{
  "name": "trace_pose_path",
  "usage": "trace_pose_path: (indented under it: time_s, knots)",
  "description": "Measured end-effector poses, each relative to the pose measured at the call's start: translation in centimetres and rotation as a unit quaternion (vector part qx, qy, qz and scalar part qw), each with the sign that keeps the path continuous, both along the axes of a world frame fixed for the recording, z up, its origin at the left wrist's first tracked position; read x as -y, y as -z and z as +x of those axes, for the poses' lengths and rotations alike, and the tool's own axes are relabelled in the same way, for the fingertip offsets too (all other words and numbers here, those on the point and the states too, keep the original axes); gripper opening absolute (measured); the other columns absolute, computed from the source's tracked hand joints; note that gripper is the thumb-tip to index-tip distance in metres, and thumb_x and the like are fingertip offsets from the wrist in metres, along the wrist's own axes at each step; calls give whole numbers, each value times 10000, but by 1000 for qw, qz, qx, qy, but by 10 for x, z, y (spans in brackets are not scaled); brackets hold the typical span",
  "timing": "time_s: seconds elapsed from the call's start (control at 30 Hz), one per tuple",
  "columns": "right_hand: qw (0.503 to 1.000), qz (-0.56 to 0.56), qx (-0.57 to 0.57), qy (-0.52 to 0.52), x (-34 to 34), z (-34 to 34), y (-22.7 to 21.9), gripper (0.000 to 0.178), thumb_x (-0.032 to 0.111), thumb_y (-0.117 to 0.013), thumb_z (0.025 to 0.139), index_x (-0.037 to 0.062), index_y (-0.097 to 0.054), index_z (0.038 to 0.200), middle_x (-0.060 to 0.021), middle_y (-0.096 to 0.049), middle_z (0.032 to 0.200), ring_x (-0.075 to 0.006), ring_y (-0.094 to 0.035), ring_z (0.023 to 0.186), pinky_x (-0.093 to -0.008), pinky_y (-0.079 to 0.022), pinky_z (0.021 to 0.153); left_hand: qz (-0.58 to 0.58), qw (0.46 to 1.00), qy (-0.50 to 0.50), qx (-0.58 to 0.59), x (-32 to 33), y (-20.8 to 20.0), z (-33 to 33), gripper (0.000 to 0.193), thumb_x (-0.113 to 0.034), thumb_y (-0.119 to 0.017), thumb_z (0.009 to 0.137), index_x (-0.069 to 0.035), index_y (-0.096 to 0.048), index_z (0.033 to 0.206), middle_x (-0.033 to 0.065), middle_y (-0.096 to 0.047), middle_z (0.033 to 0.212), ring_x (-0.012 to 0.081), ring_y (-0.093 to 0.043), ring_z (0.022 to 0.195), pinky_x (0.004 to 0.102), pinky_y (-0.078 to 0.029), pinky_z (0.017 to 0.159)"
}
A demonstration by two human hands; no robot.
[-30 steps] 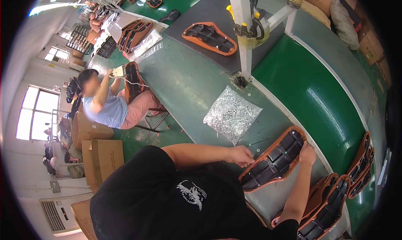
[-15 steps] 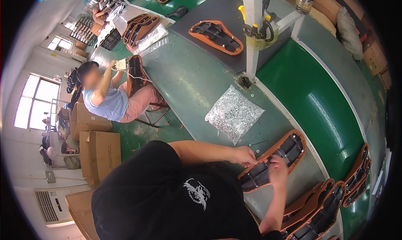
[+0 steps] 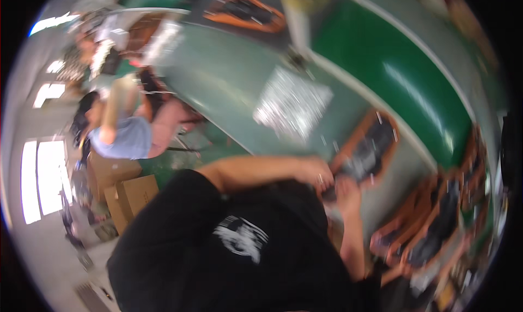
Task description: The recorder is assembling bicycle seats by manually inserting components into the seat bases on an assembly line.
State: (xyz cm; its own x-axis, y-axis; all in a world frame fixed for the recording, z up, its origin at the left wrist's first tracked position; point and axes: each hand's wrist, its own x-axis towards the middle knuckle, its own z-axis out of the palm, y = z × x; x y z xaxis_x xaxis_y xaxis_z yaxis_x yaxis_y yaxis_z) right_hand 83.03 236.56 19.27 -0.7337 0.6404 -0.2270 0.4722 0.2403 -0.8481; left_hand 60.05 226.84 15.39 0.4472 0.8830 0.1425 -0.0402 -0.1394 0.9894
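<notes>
A long padded part with a brown rim and a black ribbed inside lies on the green tabletop, its underside up. My left hand is at its near end, with the fingers curled and blurred. Close beside it, my right hand is at the same near end, its fingers smeared by motion. Something dark shows between the two hands, but I cannot make out what it is. Whether either hand grips the part is unclear. Beyond them lies a clear bag of small shiny pieces.
More brown-and-black parts are stacked at the right. Another part rests on a dark mat at the far side, near a white post. A seated co-worker is on the left, with cardboard boxes behind.
The whole view has shifted and blurred. My hands have gone from the middle of the padded part to its near end and are closer together. The co-worker's arm is raised.
</notes>
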Motion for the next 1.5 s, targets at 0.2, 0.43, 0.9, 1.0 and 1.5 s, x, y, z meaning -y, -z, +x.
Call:
trace_pose_path:
  time_s: [0.2,0.43,0.9,1.0,1.5]
  knots:
    - [976,81,88,180,-3,35,16,139,65,-697,863,28,-716,996,-159,-690,963,-351,-685,878,-421,-554,808,-570,772,-194,204,11,-46,-22,306,-54,-558,1006,86,-590,1276,174,-665,1093,247,-673,958,379,-592,860]
    - [971,185,97,115,16,58,34,158,79,-649,873,32,-707,1012,-151,-678,954,-373,-663,904,-452,-553,811,-586,791,-146,97,18,-39,-1,270,-168,-602,1032,19,-623,1225,100,-655,1027,179,-647,926,333,-577,827]
    - [941,248,225,-46,13,55,46,88,83,-572,847,29,-631,884,-144,-621,1021,-343,-635,1030,-446,-560,866,-563,797,-149,157,18,-39,4,255,-106,-590,1023,30,-638,1234,78,-664,1025,155,-639,899,308,-567,817]
    - [937,250,231,-74,11,57,46,93,85,-568,851,27,-629,891,-142,-620,1020,-337,-637,1030,-441,-560,867,-571,792,-145,159,21,-36,4,264,-97,-607,1016,33,-633,1244,91,-665,1037,162,-642,903,313,-571,821]
    - [921,289,212,-154,1,59,43,107,110,-582,839,37,-642,889,-107,-611,995,-296,-644,1021,-387,-573,846,-573,791,-156,150,18,-39,2,240,-164,-677,994,-2,-671,1170,17,-650,925,111,-599,817,267,-532,749]
